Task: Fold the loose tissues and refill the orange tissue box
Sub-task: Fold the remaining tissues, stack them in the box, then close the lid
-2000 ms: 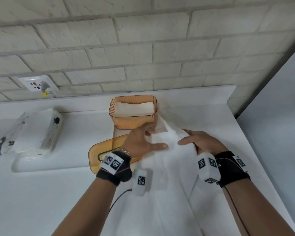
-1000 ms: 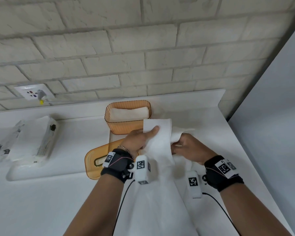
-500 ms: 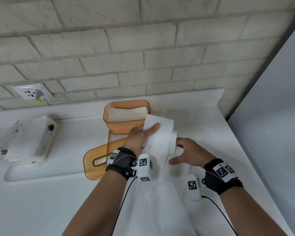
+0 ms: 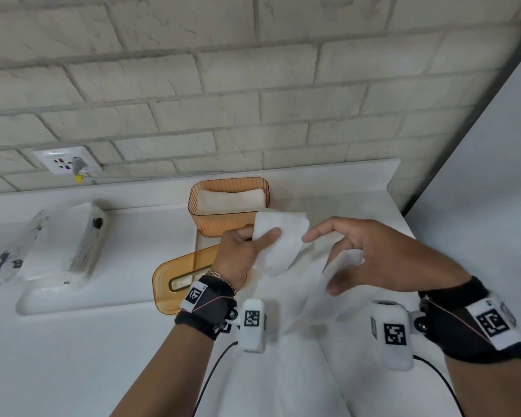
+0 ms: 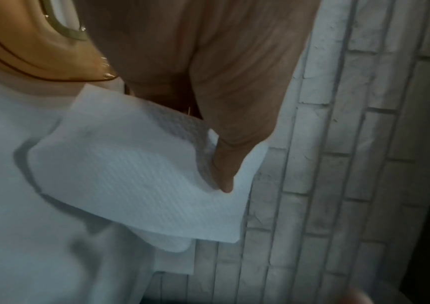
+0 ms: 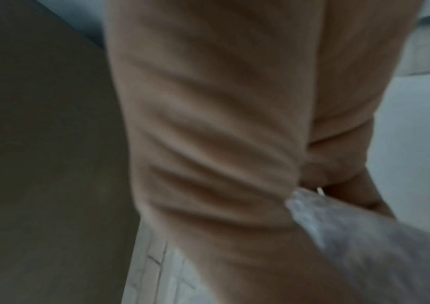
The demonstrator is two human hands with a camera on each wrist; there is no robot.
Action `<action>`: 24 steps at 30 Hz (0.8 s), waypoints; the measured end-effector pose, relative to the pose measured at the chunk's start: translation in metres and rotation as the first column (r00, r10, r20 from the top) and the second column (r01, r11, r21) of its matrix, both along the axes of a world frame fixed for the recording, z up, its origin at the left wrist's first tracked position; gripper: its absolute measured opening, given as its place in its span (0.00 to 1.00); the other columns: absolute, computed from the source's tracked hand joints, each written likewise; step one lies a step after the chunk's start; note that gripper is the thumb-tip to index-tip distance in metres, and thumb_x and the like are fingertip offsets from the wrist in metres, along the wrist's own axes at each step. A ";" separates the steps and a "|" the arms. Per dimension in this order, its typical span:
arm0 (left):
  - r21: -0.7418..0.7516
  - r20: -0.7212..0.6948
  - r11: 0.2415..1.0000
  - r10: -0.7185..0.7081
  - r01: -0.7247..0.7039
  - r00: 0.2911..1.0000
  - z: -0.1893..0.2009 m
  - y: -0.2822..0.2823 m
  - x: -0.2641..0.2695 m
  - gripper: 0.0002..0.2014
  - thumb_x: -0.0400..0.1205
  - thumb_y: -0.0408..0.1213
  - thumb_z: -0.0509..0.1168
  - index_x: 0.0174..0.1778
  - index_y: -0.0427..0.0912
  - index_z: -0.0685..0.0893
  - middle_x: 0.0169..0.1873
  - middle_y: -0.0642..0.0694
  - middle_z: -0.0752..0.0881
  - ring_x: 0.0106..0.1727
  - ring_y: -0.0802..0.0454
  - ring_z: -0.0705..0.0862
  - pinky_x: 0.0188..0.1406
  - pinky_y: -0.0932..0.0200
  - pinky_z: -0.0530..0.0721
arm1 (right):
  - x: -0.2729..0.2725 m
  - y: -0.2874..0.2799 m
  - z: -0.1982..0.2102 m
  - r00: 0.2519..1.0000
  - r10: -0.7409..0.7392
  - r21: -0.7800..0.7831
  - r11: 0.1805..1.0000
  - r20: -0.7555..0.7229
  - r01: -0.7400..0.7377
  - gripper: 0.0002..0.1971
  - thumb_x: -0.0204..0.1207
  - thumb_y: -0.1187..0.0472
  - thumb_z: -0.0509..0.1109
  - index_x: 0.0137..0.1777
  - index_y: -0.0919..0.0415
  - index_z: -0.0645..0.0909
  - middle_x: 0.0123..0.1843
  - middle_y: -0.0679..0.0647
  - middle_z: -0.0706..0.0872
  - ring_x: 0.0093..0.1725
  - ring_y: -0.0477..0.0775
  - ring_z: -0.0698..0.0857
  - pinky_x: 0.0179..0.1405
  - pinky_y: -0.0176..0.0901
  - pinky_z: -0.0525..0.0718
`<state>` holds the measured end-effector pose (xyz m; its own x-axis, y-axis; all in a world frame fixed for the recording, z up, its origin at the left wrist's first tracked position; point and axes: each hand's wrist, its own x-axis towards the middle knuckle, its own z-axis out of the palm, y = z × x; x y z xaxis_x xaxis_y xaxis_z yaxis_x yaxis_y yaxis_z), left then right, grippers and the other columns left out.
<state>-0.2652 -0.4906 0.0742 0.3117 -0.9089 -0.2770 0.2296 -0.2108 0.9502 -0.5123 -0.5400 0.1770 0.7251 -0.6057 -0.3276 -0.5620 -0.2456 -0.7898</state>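
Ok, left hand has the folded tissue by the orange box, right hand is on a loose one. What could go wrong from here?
1. The left hand pinches the folded tissue only near one edge, so it may spring open before reaching the orange box.
2. The right hand grips a thin loose tissue; a quick pull might tear or crumple it.
3. The lid lies right under the left wrist and could get knocked.
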 end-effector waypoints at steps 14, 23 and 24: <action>-0.122 0.164 0.987 -0.088 0.109 0.983 -0.008 0.030 -0.020 0.18 0.90 0.43 0.68 0.47 0.30 0.92 0.56 0.42 0.92 0.50 0.43 0.87 0.50 0.44 0.85 | 0.036 -0.012 -0.061 0.854 -0.333 -0.078 0.916 0.400 0.394 0.15 0.63 0.47 0.91 0.42 0.51 0.90 0.60 0.39 0.93 0.62 0.42 0.90 0.65 0.46 0.85; -0.245 0.261 0.965 -0.027 0.093 0.965 -0.002 0.042 -0.012 0.25 0.71 0.63 0.79 0.41 0.41 0.96 0.51 0.40 0.91 0.55 0.34 0.88 0.56 0.33 0.87 | 0.029 -0.013 -0.056 0.846 -0.314 0.043 0.944 0.432 0.328 0.16 0.63 0.59 0.92 0.48 0.55 0.91 0.46 0.50 0.95 0.45 0.49 0.93 0.45 0.41 0.90; -0.279 0.286 0.956 -0.012 0.095 0.958 -0.003 0.043 -0.009 0.25 0.67 0.63 0.82 0.40 0.42 0.96 0.49 0.41 0.92 0.52 0.38 0.90 0.53 0.38 0.88 | 0.029 -0.014 -0.055 0.852 -0.303 0.041 0.948 0.428 0.317 0.18 0.63 0.59 0.92 0.51 0.53 0.91 0.49 0.50 0.95 0.48 0.49 0.94 0.47 0.42 0.92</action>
